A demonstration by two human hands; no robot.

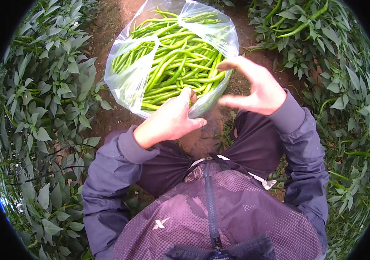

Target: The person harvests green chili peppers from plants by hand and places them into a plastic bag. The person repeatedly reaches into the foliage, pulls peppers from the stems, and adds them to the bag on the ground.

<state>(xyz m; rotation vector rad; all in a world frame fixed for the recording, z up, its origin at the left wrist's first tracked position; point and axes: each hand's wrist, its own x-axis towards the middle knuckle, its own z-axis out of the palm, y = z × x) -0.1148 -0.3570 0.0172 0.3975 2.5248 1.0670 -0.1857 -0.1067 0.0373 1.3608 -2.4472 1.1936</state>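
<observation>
A clear plastic bag (124, 87) full of long green chili peppers (181, 61) stands on the soil in front of me, its mouth spread wide. My left hand (172, 117) is at the bag's near rim, with fingers hooked over the edge against the peppers and the thumb outside. To the right, my right hand (253, 86) is slightly blurred, its thumb and fingers spread apart beside the bag's right rim. The right fingertips reach over that rim; whether they touch the plastic I cannot tell. Two parts of the bag's film fold across the peppers.
Pepper plants (51, 107) line the left side. More pepper plants (328, 74) grow on the right, with green peppers (302, 24) hanging from them. A narrow soil path (102, 42) runs between the rows. My bent legs in dark trousers (256, 139) are close behind the bag.
</observation>
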